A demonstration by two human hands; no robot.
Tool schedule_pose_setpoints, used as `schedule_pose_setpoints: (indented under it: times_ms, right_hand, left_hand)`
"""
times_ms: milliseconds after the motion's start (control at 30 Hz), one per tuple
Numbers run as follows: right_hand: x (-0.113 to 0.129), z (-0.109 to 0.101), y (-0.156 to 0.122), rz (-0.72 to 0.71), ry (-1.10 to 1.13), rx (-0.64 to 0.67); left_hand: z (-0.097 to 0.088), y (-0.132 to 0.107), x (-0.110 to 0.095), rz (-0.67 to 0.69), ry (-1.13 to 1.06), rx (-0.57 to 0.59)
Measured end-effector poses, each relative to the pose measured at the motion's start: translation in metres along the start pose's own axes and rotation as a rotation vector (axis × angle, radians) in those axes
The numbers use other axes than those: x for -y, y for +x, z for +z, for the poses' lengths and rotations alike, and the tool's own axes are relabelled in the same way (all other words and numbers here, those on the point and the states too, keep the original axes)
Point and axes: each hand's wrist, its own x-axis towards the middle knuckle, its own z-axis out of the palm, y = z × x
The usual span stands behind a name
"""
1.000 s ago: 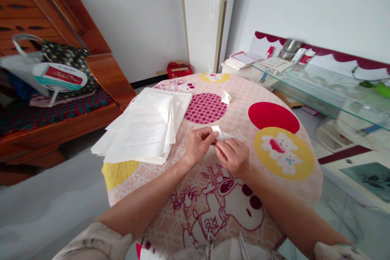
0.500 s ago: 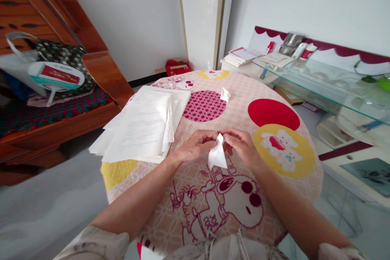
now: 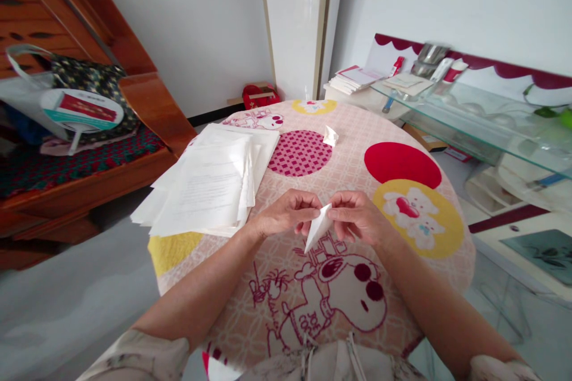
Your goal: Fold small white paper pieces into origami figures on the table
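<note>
My left hand point(image 3: 283, 215) and my right hand point(image 3: 357, 217) meet over the middle of the round table point(image 3: 438, 286), both pinching one small folded white paper piece point(image 3: 318, 229). The piece is narrow and pointed, hanging down between my fingertips above the cartoon-dog print. A stack of white paper sheets point(image 3: 210, 181) lies on the table just left of my left hand. A second small folded white paper point(image 3: 330, 136) rests farther back on the cloth.
A wooden bench point(image 3: 89, 149) with a bag point(image 3: 96, 92) and a round fan point(image 3: 80, 110) stands at the left. A tall white appliance point(image 3: 295, 24) is behind the table. A glass shelf point(image 3: 487, 125) with books, cups and tubes runs along the right.
A second ago the piece lay low near the cloth between my fingers. I lifted it and it hung open; now it is folded narrower into a pointed shape.
</note>
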Motion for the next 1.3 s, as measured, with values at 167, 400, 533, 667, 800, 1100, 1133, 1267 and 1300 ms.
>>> schedule_pose_setpoints:
  times_ms: [167, 400, 533, 667, 800, 1100, 1133, 1267, 1300]
  right_hand:
    - [-0.003, 0.000, 0.002, -0.049, 0.059, 0.019]
    - [-0.005, -0.001, 0.003, -0.127, 0.051, -0.014]
    - [-0.005, 0.001, 0.004, -0.153, 0.061, -0.049]
    - [-0.005, 0.003, 0.005, -0.173, 0.033, -0.100]
    - [-0.007, 0.003, 0.006, -0.188, -0.008, -0.133]
    - [-0.002, 0.012, 0.004, -0.251, -0.172, -0.260]
    - [-0.001, 0.013, 0.003, -0.255, -0.193, -0.277]
    - [0.000, 0.016, 0.003, -0.219, -0.262, -0.315]
    - [0.000, 0.016, 0.003, -0.214, -0.279, -0.323]
  left_hand:
    - [0.001, 0.004, 0.006, 0.027, -0.128, -0.024]
    - [0.010, 0.007, 0.007, 0.116, -0.083, -0.078]
    - [0.013, 0.006, 0.006, 0.150, -0.052, -0.154]
    - [0.020, 0.002, 0.002, 0.208, 0.067, -0.308]
    - [0.028, 0.000, -0.001, 0.251, 0.269, -0.397]
    - [0.033, 0.001, 0.002, 0.275, 0.437, -0.461]
    - [0.034, 0.001, 0.001, 0.283, 0.456, -0.470]
    - [0.036, 0.000, -0.001, 0.316, 0.532, -0.487]
    - [0.037, 0.000, -0.001, 0.322, 0.550, -0.486]
